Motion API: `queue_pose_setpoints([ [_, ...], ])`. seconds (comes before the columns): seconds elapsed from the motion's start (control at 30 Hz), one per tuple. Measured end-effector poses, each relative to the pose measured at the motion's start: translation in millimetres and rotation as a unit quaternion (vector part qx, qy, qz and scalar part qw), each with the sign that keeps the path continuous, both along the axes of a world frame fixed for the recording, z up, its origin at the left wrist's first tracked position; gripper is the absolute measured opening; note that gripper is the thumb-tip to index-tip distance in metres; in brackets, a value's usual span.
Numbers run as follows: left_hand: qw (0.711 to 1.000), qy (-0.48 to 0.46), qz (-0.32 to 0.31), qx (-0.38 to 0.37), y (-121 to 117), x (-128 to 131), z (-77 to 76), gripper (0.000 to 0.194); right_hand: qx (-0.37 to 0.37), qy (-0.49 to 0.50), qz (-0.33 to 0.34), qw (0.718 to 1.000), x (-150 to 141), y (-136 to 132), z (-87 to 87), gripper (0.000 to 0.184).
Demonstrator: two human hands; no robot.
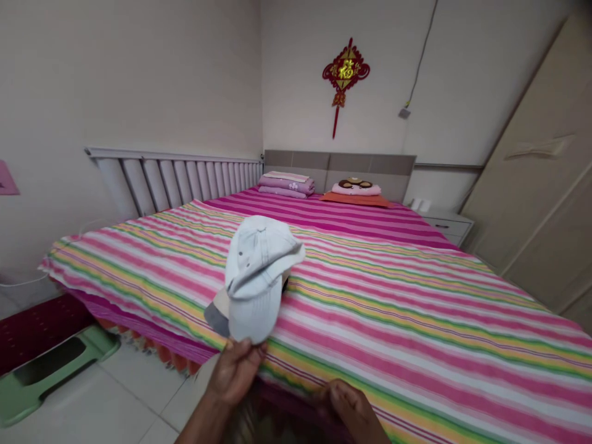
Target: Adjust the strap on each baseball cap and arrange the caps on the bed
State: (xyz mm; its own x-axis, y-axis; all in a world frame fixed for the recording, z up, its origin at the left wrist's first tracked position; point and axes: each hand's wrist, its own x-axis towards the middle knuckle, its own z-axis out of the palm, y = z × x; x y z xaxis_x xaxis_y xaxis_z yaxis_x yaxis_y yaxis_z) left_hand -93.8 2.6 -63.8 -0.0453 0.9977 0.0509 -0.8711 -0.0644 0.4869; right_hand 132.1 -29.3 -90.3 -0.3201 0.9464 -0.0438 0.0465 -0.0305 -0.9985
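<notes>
One white cap (259,259) is over the near side of the bed (416,296), brim pinched by the left hand (235,373), not yet released; a grey-brimmed cap (217,316) shows behind it. The right hand (345,404) curls at the bed's edge, its hold unclear.

L forearm (203,419) comes in at btm edge, L of ctr, angled up & to the R, bare skin w/ no sleeve showing; L hand (235,373) is out front, digits pinched tog. at the far end. R hand (345,404) sits lower & closer to the body, approx. level w/ the L wrist (222,398), fingers loosely curled, fingertips too dark to make out; hands apart, R forearm mostly cut off by btm edge.
</notes>
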Motion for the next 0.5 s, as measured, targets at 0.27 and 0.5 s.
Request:
queue_pose_setpoints([
  [0.27,0.965,0.004,-0.259,-0.042,-42,74,-59.0,0.048,-0.018,0.407,-0.055,0.911,1,15,60.5,0.052],
  [0.5,0.913,0.117,-0.389,-0.03,-44,82,-57.7,0.038,-0.049,0.456,-0.198,0.866,9,5,71.1,0.044],
])
